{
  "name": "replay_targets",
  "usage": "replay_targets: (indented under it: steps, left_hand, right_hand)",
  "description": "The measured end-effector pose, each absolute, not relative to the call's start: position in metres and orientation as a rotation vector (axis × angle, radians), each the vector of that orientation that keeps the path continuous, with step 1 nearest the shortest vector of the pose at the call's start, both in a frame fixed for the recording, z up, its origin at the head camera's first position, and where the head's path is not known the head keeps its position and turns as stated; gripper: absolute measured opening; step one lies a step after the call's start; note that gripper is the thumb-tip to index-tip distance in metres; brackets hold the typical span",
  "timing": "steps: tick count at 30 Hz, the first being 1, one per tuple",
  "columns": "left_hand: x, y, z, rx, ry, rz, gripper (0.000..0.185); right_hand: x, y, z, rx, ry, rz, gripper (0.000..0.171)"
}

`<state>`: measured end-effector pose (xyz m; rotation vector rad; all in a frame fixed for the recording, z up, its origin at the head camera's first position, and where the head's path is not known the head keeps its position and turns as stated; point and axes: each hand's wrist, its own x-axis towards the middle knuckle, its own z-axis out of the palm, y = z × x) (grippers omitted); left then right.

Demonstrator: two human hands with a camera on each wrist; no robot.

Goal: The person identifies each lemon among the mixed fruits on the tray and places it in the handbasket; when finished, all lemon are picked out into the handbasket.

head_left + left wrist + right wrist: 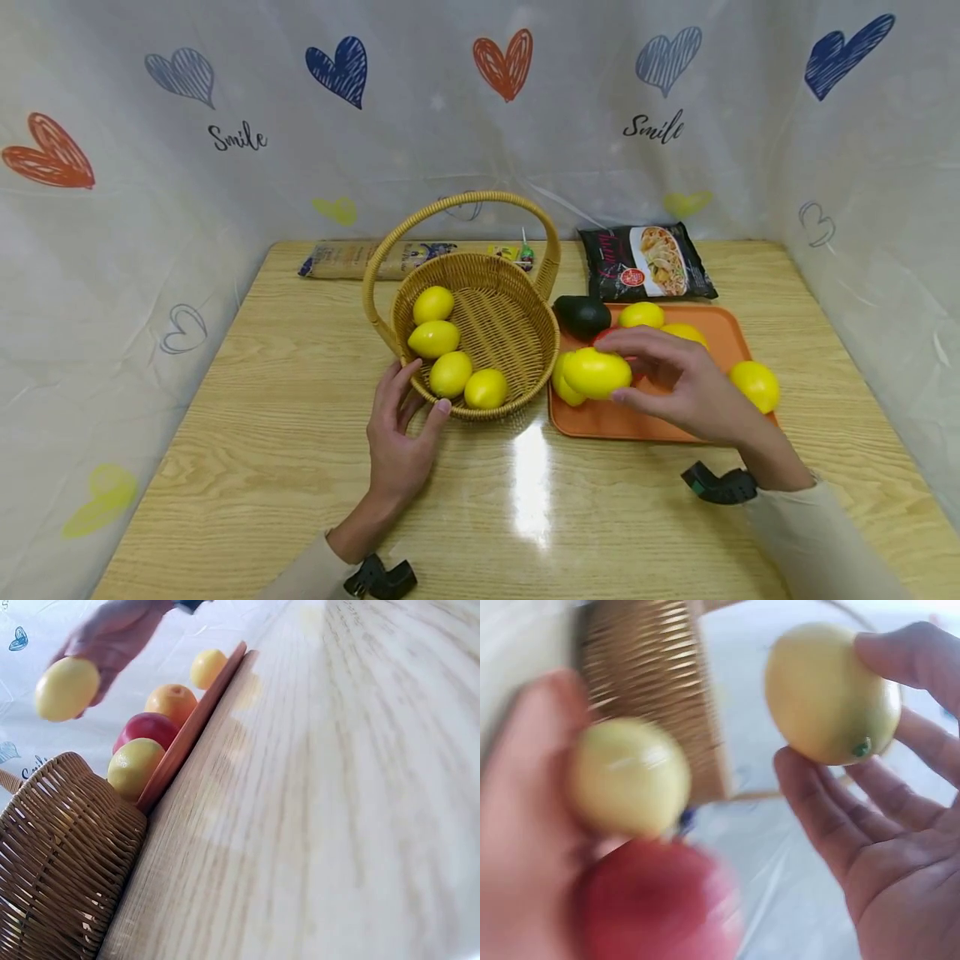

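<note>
Right hand (690, 383) grips a lemon (597, 372), hiding a red fruit (146, 729); left hand (400, 433) rests relaxed against the basket (517, 379).

red fruit (609, 335): mostly hidden from you behind the held lemon (597, 372)
right wrist view: motion-blurred
basket (60, 862): cut off by the left wrist view's edge

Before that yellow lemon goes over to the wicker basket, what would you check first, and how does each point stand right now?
1. Right hand grips the lifted yellow lemon with fingers and thumb: ok.
2. Lemon is clear of the orange plastic tray: ok, judging by the left wrist view.
3. Left hand steadies the woven wicker basket at its rim: ok.
4. Basket has bare floor beside its four lemons: ok.
5. Arched basket handle may cross the path: cannot tell.
</note>
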<state>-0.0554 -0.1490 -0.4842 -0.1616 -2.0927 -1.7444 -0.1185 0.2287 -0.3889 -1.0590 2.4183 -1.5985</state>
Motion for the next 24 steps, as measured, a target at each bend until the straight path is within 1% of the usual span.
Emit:
replay_targets:
  steps: [4,6,11,13,17,21,24]
  left_hand:
    - [-0.056,-0.149,-0.484,-0.163,-2.089,-1.747,0.062]
    - [-0.056,-0.148,-0.483,-0.164,-2.087,-1.746,0.062]
    - [-0.055,-0.148,-0.483,-0.167,-2.087,-1.741,0.062]
    - [-0.054,-0.147,-0.484,-0.165,-2.089,-1.739,0.062]
    - [-0.053,-0.148,-0.485,-0.157,-2.092,-1.734,0.062]
    - [-0.054,-0.148,-0.484,-0.153,-2.091,-1.741,0.062]
    - [-0.055,-0.148,-0.484,-0.156,-2.092,-1.748,0.062]
  right_hand:
    - [-0.136,0.203,-0.371,-1.177,2.389,-1.532,0.06]
    - [-0.144,0.189,-0.366,-1.219,2.395,-1.467,0.055]
    - [-0.158,0.157,-0.364,-1.218,2.463,-1.233,0.041]
    - [-0.161,0.149,-0.365,-1.207,2.503,-1.137,0.038]
    - [-0.163,0.137,-0.371,-1.21,2.572,-0.978,0.038]
    - [-0.161,0.126,-0.379,-1.28,2.594,-0.852,0.038]
    - [-0.16,0.12,-0.384,-1.295,2.562,-0.832,0.038]
